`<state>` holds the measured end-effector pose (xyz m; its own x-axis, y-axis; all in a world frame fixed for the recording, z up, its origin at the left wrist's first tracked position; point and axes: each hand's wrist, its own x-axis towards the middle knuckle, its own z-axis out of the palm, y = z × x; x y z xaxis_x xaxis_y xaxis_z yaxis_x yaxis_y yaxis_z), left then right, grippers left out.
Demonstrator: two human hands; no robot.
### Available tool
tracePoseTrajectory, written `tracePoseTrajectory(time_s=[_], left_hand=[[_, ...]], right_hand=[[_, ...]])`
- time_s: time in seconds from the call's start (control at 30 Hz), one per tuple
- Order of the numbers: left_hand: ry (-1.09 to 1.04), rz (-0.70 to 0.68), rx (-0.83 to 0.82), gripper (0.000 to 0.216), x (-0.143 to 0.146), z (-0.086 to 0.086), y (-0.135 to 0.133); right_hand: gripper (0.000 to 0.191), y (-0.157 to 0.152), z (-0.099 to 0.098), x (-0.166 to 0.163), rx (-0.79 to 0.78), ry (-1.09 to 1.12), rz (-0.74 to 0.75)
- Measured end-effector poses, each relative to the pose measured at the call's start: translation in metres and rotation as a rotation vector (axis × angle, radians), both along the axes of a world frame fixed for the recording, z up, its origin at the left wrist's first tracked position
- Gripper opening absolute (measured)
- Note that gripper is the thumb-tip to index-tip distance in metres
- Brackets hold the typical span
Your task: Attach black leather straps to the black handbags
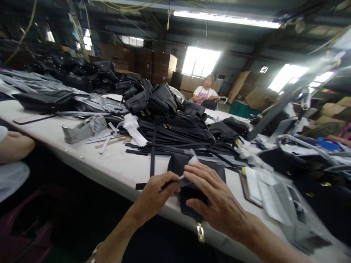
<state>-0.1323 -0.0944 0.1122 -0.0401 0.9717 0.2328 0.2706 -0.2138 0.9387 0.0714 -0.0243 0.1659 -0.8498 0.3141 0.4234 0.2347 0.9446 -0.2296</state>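
The left hand pinches a clear film against the black leather piece, which lies at the near edge of the white table. The right hand rests spread flat on that piece, just in front of a pile of black straps.

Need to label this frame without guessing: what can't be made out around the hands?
Head view:
Thin dark item pinched by the left hand: too small to identify.
Black flat piece: mostly covered by the right hand.
Gold-coloured clasp at the table edge: blurred.
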Motion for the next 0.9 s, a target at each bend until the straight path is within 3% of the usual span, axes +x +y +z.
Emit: tracePoseTrajectory(time_s=[0.1, 0.23, 0.53, 0.7, 0.9], left_hand=[[0.058, -0.061, 0.013, 0.015, 0.012, 0.012, -0.004], [0.095, -0.099, -0.059, 0.023, 0.012, 0.017, -0.005], [0.249, -0.076, -0.262, 0.016, -0.018, -0.015, -0.002], [0.022, -0.131, -0.355, 0.018, -0.013, -0.035, 0.007], [-0.406, -0.195, -0.500, 0.036, 0.008, -0.053, 0.013]], right_hand=[[0.048, 0.012, 0.009, -0.007, -0.048, -0.114, 0.049], [0.029, 0.029, 0.002, 0.008, -0.262, -0.203, -0.092], [0.023, 0.048, -0.009, 0.081, -0.683, -0.269, -0.370], [0.020, 0.054, -0.021, 0.110, -0.776, -0.320, -0.404], [0.028, 0.068, -0.057, 0.140, -0.766, -0.422, -0.429]])
